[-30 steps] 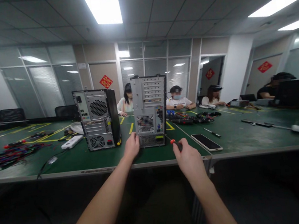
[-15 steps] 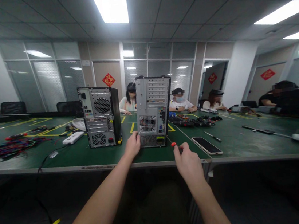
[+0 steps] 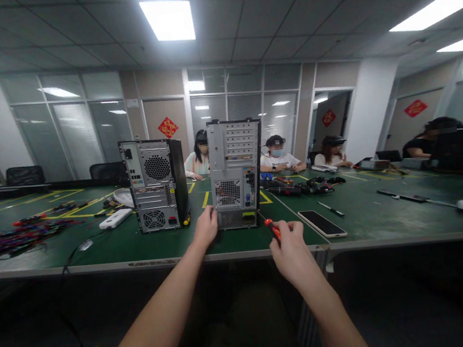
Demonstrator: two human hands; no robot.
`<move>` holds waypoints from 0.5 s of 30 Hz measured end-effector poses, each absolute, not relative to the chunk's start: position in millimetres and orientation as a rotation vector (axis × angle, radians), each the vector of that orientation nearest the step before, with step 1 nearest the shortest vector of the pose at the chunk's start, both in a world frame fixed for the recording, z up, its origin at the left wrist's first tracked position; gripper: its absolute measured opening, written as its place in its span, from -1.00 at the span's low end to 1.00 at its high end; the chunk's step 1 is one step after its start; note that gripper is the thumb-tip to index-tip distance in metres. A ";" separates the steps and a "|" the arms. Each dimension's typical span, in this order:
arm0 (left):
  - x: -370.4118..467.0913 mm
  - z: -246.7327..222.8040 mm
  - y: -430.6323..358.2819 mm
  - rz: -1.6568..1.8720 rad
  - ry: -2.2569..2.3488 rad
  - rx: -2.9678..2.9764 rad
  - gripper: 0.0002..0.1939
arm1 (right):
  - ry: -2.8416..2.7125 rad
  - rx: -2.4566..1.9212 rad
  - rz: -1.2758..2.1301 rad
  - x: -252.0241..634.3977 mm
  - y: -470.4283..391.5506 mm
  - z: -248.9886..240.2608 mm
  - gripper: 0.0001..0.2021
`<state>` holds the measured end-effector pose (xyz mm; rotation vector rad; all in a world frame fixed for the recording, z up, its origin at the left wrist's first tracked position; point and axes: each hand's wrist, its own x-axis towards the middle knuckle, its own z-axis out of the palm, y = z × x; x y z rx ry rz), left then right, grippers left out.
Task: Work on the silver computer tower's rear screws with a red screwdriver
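Observation:
A computer case stands upright before me, its back panel with slots, ports and a vent facing me. My left hand grips its lower left edge; the fingertips are partly hidden behind the side. My right hand is closed around a screwdriver with a red and black handle. The thin shaft points up and left to the lower right edge of the case's back. Whether the tip sits on a screw is too small to tell. To the left stands a second, black-sided computer case, untouched.
A phone and a thin pen-like tool lie right of my right hand on the green table. A white power strip and tangled cables are at left, more cables behind. Several people sit across the table.
The view has shifted slightly. My right hand has turned around the screwdriver, so more of its red handle shows. My left hand stays on the computer case.

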<state>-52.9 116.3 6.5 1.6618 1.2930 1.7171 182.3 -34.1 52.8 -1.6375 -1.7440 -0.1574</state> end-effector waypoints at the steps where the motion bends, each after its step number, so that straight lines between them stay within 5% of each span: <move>1: -52.9 6.8 116.1 1.718 1.287 1.645 -0.94 | -1.753 -1.607 -0.156 182.3 -35.2 53.6 -0.73; 15: -53.1 3.6 120.3 1.726 1.316 1.735 -0.91 | -1.591 -1.067 -0.360 189.6 -32.3 -6.5 -0.71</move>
